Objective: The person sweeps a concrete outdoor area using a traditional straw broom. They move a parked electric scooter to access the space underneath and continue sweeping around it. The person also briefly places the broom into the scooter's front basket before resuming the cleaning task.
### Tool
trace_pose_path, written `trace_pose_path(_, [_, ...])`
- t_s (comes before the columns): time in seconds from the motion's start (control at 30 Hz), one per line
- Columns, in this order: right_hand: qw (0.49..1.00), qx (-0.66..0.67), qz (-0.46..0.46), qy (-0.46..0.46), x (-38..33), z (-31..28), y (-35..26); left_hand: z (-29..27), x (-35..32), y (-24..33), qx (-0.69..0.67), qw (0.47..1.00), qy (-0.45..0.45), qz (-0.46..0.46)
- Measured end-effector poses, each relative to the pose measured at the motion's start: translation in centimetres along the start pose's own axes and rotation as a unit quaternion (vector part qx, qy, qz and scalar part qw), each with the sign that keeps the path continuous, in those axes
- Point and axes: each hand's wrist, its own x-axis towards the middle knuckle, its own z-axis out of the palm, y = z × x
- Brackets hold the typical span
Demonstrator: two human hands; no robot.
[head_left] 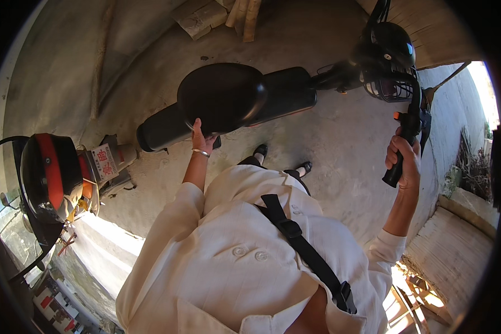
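Note:
A black electric scooter (286, 94) stands crosswise in front of me. My left hand (202, 140), with a bracelet at the wrist, grips the near edge of its round black seat (222, 94); the thumb lies up against the seat and the other fingers are partly hidden under the rim. At the right, my right hand (404, 158) is closed round the black handlebar grip (393, 175). A small orange switch (396, 116) sits just beyond that hand. Past the bar hangs a black wire basket (388, 89), below a rounded black mirror or housing (394, 44).
Another vehicle with a red and black front (51, 171) stands at the left, near a white printed card (104, 161). Wooden pieces (245, 19) and a block (200, 21) lie at the far side. A low ledge (467, 211) with dry twigs (473, 167) is at the right.

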Motion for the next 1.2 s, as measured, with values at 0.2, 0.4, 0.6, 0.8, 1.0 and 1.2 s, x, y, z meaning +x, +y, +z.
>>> trace_pose_path(0.2, [1.000, 0.013, 0.006, 0.018, 0.6, -0.4, 0.3, -0.4, 0.9, -1.1, -0.009, 0.998, -0.062, 0.026])
trace_pose_path(0.4, [0.999, 0.005, 0.025, 0.022, 0.9, -0.8, 0.5, 0.9, 0.8, -1.7, -0.012, 0.998, -0.064, 0.025])
trace_pose_path(0.6, [1.000, -0.004, 0.000, -0.008, 1.7, -0.5, 0.0, 1.1, 1.3, -1.0, 0.031, 0.998, -0.053, 0.017])
trace_pose_path(0.8, [0.994, -0.017, -0.060, -0.085, 4.4, 0.1, -1.5, 2.2, 4.0, 0.7, 0.052, 0.998, -0.035, 0.009])
trace_pose_path(1.0, [0.988, -0.034, -0.114, -0.101, 8.1, 2.9, -3.3, 4.5, 4.9, 3.5, 0.078, 0.997, 0.018, 0.019])
trace_pose_path(1.2, [0.981, -0.068, -0.129, -0.130, 12.7, 5.2, -7.1, 6.6, 3.4, 3.1, 0.132, 0.986, 0.099, 0.028])
